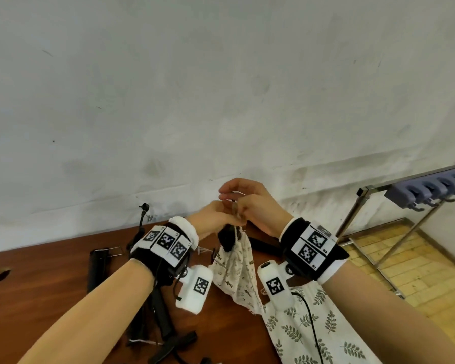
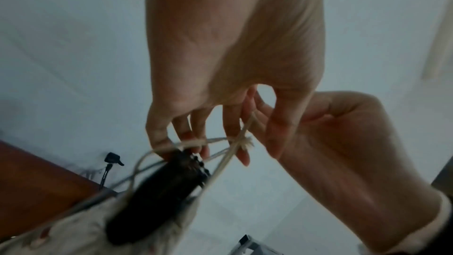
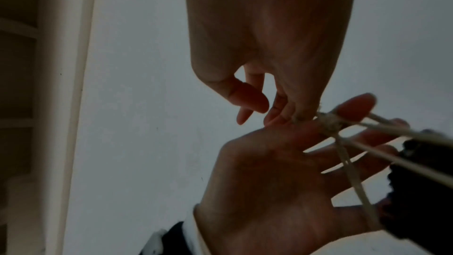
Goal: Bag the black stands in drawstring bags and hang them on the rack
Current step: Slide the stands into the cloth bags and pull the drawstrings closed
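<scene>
Both hands are raised above the brown table (image 1: 50, 271), working the drawstring (image 2: 241, 141) of a small cream patterned bag (image 1: 234, 271). A black stand (image 1: 227, 239) pokes out of the bag's mouth; the left wrist view shows it close up as the stand (image 2: 166, 191) with cords looped round it. My left hand (image 1: 221, 214) curls its fingers over the cords just above the stand. My right hand (image 1: 234, 198) pinches the cord at its knot (image 3: 328, 121). The bag hangs below both hands, its bottom corner near the table.
More black stands (image 1: 97, 266) lie on the table to the left and at the near edge (image 1: 166, 324). A leaf-print bag (image 1: 300, 324) lies at the lower right. A metal rack (image 1: 378, 195) with a blue hook rail (image 1: 431, 190) stands far right against the white wall.
</scene>
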### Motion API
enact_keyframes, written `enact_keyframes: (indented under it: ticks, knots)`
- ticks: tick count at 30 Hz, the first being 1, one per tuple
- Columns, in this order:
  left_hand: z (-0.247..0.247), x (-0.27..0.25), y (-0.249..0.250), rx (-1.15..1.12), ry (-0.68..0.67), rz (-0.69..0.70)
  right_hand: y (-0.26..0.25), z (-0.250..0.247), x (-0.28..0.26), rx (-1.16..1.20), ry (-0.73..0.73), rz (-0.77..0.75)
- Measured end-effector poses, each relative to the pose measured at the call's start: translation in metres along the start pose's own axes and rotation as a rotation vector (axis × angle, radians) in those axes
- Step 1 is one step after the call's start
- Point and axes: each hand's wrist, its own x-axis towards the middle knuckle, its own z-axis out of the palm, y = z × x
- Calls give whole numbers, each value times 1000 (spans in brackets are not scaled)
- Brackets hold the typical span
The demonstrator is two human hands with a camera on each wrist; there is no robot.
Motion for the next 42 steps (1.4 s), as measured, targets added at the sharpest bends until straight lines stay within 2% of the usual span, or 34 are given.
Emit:
enact_keyframes:
  ticks: [2,6,9,11,12,14,15,16,18,19,20,22,24,25,26,28,30,34,36,38,42]
  knots:
    - [-4,1,1,119,74,65,-7,-2,5,-81,-52,34]
    - [-1,-3,6,550,30,125,-5,-21,2,-267,-119,164]
    - [13,-10,11,608,12,148,-3,-31,-12,-391,-101,168]
    - [24,-13,18,663,-26,192,-1,-28,-24,-545,20,94]
    - [27,-13,21,703,-39,220,3,-25,-31,-695,137,20]
    - [25,-10,27,721,-3,241,12,-16,-48,-1151,402,-158]
    - [19,-6,28,661,11,225,21,-16,-53,-1259,465,-182]
    - [12,-4,28,553,-1,216,34,-20,-57,-1217,425,-99]
    - [0,-5,29,282,-111,181,69,-26,-65,-714,125,180]
    - [-4,-6,30,154,-180,151,88,-25,-67,-483,-19,276]
    - [-7,-8,29,42,-247,119,106,-20,-67,-373,-100,316]
    - [-11,-14,29,-128,-385,82,138,-4,-67,-300,-83,314]
    - [-19,-18,27,-215,-481,85,159,13,-61,-225,90,276]
    - [-28,-17,24,-249,-461,81,166,20,-57,-217,140,273]
    - [-38,-16,22,-286,-380,72,172,23,-53,-231,148,285]
    - [-70,-8,11,-361,-149,44,181,26,-42,-322,75,340]
    - [-108,-1,-3,-411,2,41,189,26,-32,-414,28,402]
    - [-177,21,-42,-489,285,-43,199,29,-10,-707,53,466]
    - [-201,37,-70,-432,317,-135,205,37,5,-827,19,510]
    - [-214,52,-102,-232,277,-240,215,45,21,-870,-28,562]
    - [-226,57,-157,53,184,-364,238,56,44,-751,-50,704]
